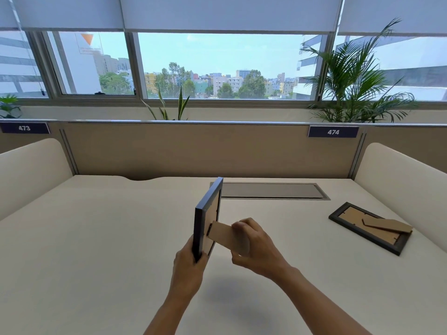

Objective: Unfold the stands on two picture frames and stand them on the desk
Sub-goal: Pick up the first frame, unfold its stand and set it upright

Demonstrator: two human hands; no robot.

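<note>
I hold a black picture frame (207, 213) upright above the middle of the desk (96, 238), its back turned to the right. My left hand (187, 264) grips its lower edge. My right hand (254, 245) pinches the brown cardboard stand (222, 234), which is swung out from the frame's back. A second black frame (370, 228) lies face down at the right of the desk, its cardboard stand (389, 224) slightly raised.
A grey cable hatch (271, 191) is set into the desk behind the held frame. Cream side panels (406, 177) bound the desk left and right, and a beige partition (193, 151) closes the back. Plants stand beyond it by the window.
</note>
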